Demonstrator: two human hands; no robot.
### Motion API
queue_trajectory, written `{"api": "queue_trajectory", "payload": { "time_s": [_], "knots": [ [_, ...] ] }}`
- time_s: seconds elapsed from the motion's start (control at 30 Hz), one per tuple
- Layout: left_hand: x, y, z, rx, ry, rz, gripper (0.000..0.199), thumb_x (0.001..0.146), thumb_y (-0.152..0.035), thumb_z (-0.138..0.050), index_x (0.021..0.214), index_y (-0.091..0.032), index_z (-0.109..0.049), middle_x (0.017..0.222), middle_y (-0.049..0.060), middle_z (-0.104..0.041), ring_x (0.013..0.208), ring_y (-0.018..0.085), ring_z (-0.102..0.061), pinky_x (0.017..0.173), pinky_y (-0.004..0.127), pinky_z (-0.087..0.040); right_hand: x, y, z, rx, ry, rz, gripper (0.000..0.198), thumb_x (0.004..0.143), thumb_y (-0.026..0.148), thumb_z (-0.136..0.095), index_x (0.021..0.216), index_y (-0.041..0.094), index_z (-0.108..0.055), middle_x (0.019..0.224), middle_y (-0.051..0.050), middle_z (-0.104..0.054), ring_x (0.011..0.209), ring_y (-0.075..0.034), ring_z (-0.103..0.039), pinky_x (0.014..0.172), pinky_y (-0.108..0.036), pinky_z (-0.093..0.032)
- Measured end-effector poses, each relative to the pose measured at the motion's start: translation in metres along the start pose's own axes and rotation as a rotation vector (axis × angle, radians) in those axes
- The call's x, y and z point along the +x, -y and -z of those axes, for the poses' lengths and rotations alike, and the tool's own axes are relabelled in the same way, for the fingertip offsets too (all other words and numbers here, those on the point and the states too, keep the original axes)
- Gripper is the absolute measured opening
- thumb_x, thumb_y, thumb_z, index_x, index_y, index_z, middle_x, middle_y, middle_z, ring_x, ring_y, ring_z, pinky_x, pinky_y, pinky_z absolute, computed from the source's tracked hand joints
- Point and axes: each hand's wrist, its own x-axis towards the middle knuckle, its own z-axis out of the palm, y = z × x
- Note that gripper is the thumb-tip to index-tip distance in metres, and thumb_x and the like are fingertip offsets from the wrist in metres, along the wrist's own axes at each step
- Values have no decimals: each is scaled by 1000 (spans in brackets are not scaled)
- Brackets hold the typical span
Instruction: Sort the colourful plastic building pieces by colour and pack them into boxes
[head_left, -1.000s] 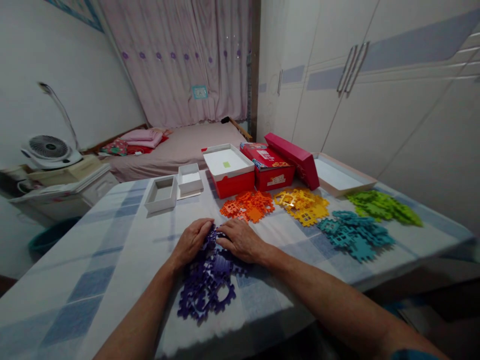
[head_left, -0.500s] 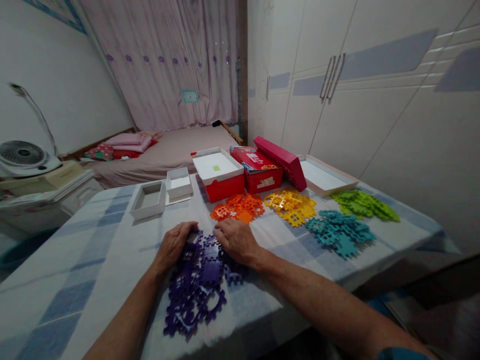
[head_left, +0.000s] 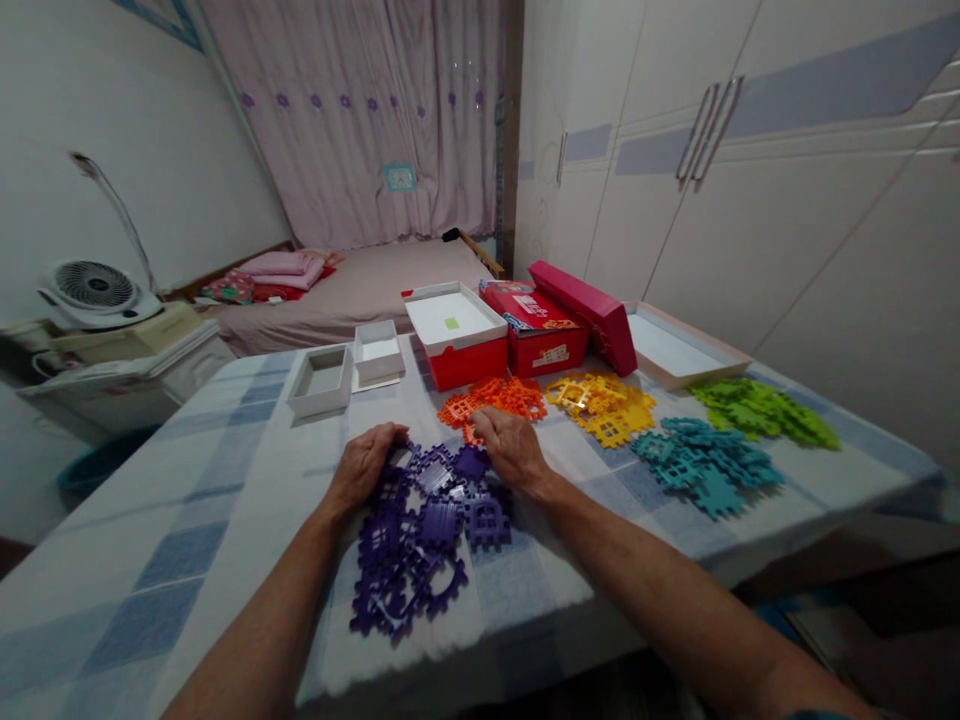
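Observation:
A heap of flat purple interlocking plastic pieces [head_left: 441, 522], with toothed edges, lies on the table before me. Some are square with window grids, others ring-shaped. At the heap's far left edge, my left hand [head_left: 366, 462] rests with its fingers bent together on a purple piece [head_left: 405, 456]. My right hand [head_left: 513, 448] is curled at the far right edge of the heap, close to the orange pieces [head_left: 495, 398]. Its fingertips are partly hidden, and I cannot make out what they hold.
Yellow pieces [head_left: 606, 408], teal pieces [head_left: 709, 468] and green pieces [head_left: 765, 410] lie in separate piles to the right. Behind stand red boxes [head_left: 547, 348], a leaning red lid [head_left: 589, 315] and a shallow tray [head_left: 684, 380]. Small grey-white boxes [head_left: 320, 400] sit at left.
My right hand has shifted outward to the right and uncurled less of itself over the heap, so more purple pieces show between my hands. The camera view has turned slightly left.

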Motion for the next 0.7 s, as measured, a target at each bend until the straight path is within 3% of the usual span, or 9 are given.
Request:
{"api": "queue_trajectory", "payload": {
  "time_s": [0.13,0.33,0.53,0.7],
  "knots": [
    [1,1,-1,-30,9,13,63,88,-65,-31,98,-15,-68,100,11,-73,99,24,-65,95,39,-46,3,-8,4,42,29,-77,43,102,31,-23,94,20,-64,79,-1,-67,74,-13,-59,66,-23,-36],
    [1,3,0,-24,3,14,65,89,-66,-30,99,-15,-69,99,11,-73,97,25,-66,94,39,-47,0,-3,-2,-20,59,11,37,101,30,-30,87,20,-62,82,-2,-66,74,-14,-57,66,-25,-33],
    [1,3,0,-22,0,10,65,89,-66,-29,99,-15,-70,99,11,-73,98,25,-66,95,40,-46,0,-1,-5,55,30,21,35,101,32,-33,81,20,-60,81,-2,-63,76,-13,-54,69,-25,-32],
    [3,8,0,-64,5,24,65,87,-68,-34,99,-15,-70,100,11,-73,99,26,-66,97,42,-45,-3,0,-6,114,57,112,31,99,30,-37,78,18,-57,78,0,-60,73,-11,-51,68,-24,-32]
  ]
}}
